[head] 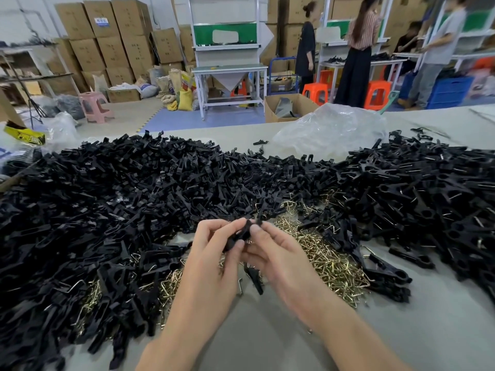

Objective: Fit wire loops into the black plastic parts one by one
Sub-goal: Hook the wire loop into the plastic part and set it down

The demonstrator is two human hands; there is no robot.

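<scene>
Above the bare table (267,333) at 6 o'clock, the left hand (211,266) and right hand (278,261) meet, both pinching one black part (242,232) between curled fingers and thumbs. A glint of loop (249,241) shows under the right thumb; whether it is seated I cannot tell. Best to steady the part with the left, press the wire ends in squarely with the right thumb, and feel for the snap. Spare loops (329,261) lie at 3 o'clock of the hands, bare parts (107,196) are heaped from 9 to 12, wired ones (428,188) at 2, a bag (332,127) beyond at 1.
</scene>
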